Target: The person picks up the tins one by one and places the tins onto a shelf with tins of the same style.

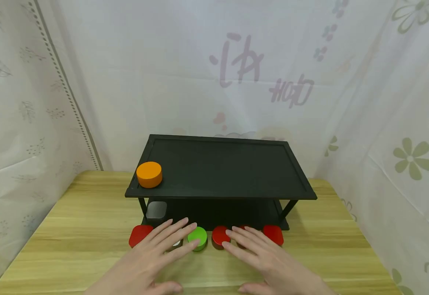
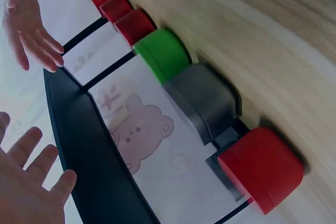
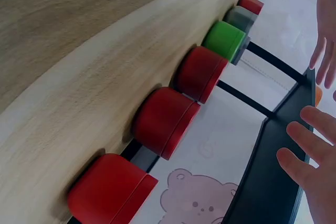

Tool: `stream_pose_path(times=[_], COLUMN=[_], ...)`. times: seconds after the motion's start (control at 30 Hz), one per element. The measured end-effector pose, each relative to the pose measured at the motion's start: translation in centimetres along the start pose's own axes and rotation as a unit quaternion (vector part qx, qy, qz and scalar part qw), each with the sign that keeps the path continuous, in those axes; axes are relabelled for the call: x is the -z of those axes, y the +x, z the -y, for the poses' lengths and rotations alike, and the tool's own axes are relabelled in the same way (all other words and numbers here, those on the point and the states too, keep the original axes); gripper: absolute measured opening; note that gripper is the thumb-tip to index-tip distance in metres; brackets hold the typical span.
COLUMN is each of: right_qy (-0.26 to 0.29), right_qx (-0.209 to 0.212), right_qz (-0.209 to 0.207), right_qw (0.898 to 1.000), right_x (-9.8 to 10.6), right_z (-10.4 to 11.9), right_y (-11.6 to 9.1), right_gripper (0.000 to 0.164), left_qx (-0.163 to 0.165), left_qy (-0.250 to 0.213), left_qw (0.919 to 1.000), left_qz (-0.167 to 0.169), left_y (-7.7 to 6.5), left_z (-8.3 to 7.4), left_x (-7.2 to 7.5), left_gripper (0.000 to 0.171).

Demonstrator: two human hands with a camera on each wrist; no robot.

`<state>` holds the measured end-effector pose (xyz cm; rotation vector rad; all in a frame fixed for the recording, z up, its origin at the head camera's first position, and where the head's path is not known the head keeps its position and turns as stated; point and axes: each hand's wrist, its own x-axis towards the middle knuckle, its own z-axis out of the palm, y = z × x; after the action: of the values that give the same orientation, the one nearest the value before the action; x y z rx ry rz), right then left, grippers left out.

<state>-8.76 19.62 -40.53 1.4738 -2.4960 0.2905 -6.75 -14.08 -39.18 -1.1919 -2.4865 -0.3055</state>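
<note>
Both hands are held palm down with fingers spread, holding nothing. My left hand (image 1: 152,256) is over a dark grey lidded container (image 2: 202,100), mostly hidden by it in the head view. Beside it are a red squarish container (image 1: 139,235) and a green round one (image 1: 197,237). My right hand (image 1: 267,260) hovers by a round red container (image 1: 220,236). It partly covers another red one (image 3: 164,119); a red squarish container (image 1: 273,234) lies beyond its fingers. The wrist views show the fingers apart from the row.
A black two-tier rack (image 1: 218,168) stands behind the row. On its top left sits an orange round container (image 1: 149,174). A dark squarish container (image 1: 156,210) is on the lower tier at left. Patterned white cloth (image 1: 185,82) hangs behind the wooden table (image 1: 89,229).
</note>
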Motion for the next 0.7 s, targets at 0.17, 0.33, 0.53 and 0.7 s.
stream_pose_path(times=[0.17,0.33,0.53,0.7], right_qy=[0.019,0.029,0.025,0.02], right_qx=[-0.014,-0.023,-0.04,-0.044], right_qz=[-0.015,-0.029,-0.04,-0.072], right_qw=[1.0,0.999,0.998,0.996], right_x=[0.0,0.1,-0.1,-0.3], right_z=[-0.2,-0.2,-0.2,-0.3], right_y=[0.4,0.9,1.3,1.7], right_gripper=[0.088,0.086,0.082,0.081], left_qx=[0.007,0.017,0.024,-0.008], left_qy=[-0.028,-0.058,-0.08,-0.109], left_qw=[0.9993,0.9967,0.9931,0.983], left_qz=[-0.025,-0.053,-0.082,-0.147], left_y=[0.3,0.5,0.7,1.3], left_z=[0.3,0.6,1.1,1.7], left_x=[0.5,0.9,1.3,2.0], left_gripper=[0.078,0.077,0.075,0.069])
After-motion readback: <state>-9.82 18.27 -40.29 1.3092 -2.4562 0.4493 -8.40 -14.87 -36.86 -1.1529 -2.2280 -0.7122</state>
